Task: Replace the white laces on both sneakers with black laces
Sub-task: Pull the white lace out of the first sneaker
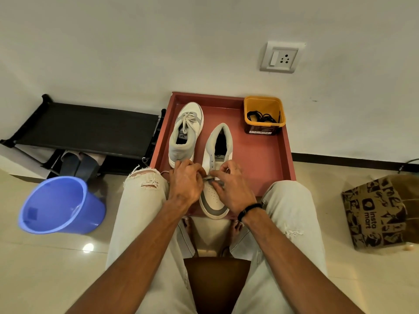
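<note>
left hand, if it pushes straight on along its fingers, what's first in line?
The left hand points up and right at the near sneaker, where it pinches the white lace. Straight on it likely meets that sneaker's tongue, then the right hand; depth is unclear.

Bare forearms, no sleeves in view, pale beige ripped denim jeans (145, 200) — frayed tear at the left knee, black beaded wristband (249, 211) on the right wrist, bare feet.

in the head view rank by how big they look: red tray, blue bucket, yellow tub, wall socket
1. Red rectangular tray
2. Blue plastic bucket; it sits nearer the camera, so its lead over the tub may be overstated
3. Yellow-rimmed square tub holding black laces
4. White wall socket plate
</note>
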